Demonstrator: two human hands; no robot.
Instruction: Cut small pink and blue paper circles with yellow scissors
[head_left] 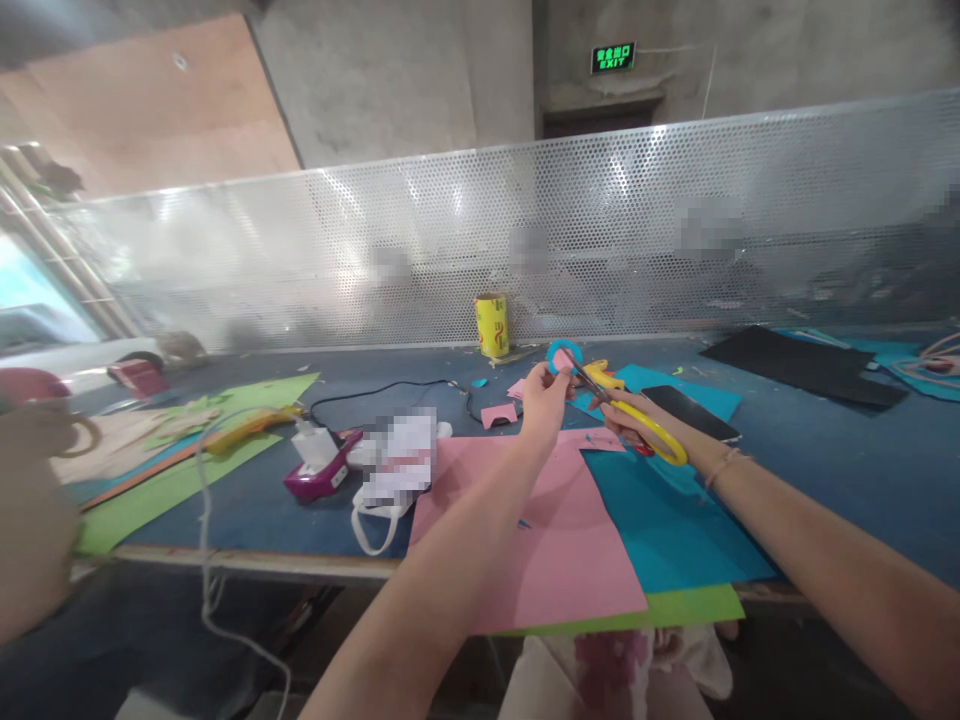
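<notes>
Blue worktop [840, 480] before a perforated metal screen [420, 230], scissors [634, 415] at the edge of a paper round [562, 357]

The left hand [545, 396] pinches the blue-and-pink round just above the worktop, beyond the large pink sheet [540, 550]; the right hand [654, 407] is wrapped about the yellow-handled scissors, blades against the round's right side, though how far parted I cannot tell. For a smooth curve, it seems best to hold the scissors nearly still and feed the round into them by turning it with the left fingers, snipping short, fingertips well back from the blades, the pinch light enough to avoid creasing yet firm enough that the paper does not slip
</notes>
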